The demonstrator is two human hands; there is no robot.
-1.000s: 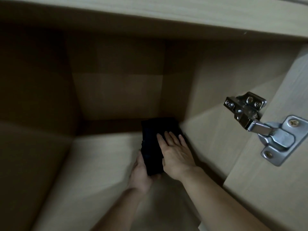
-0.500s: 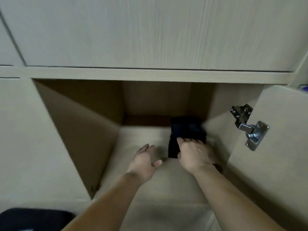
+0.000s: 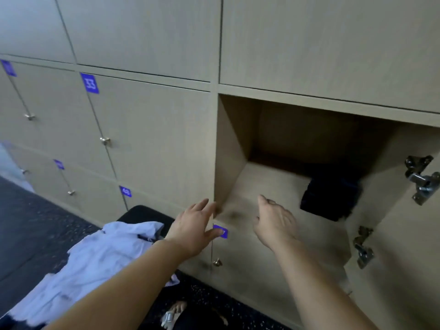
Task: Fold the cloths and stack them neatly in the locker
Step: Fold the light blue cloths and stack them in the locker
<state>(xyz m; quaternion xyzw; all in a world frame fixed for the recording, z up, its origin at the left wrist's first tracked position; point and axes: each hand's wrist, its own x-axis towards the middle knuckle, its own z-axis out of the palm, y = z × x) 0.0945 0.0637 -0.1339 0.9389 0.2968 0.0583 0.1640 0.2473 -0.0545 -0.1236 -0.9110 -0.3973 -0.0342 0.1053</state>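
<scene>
Dark folded cloth [image 3: 329, 201] sits deep in the open locker [image 3: 234, 148], tucked to the back right of its floor, close against the right wall. Right hand [image 3: 273, 225] hangs at the locker mouth, well short of the cloth, fingers loosely spread, holding nothing. Left hand [image 3: 192, 231] is just outside the lower left corner, fingers spread too, empty. Beside it a pale cloth [image 3: 95, 258] lies rumpled on the dark worktop [image 3: 142, 214]. That looks like the next job: smooth it flat, fold to the dark one's footprint, then set it squarely on top, edges flush, clear of the door hinge [image 3: 422, 182]
</scene>
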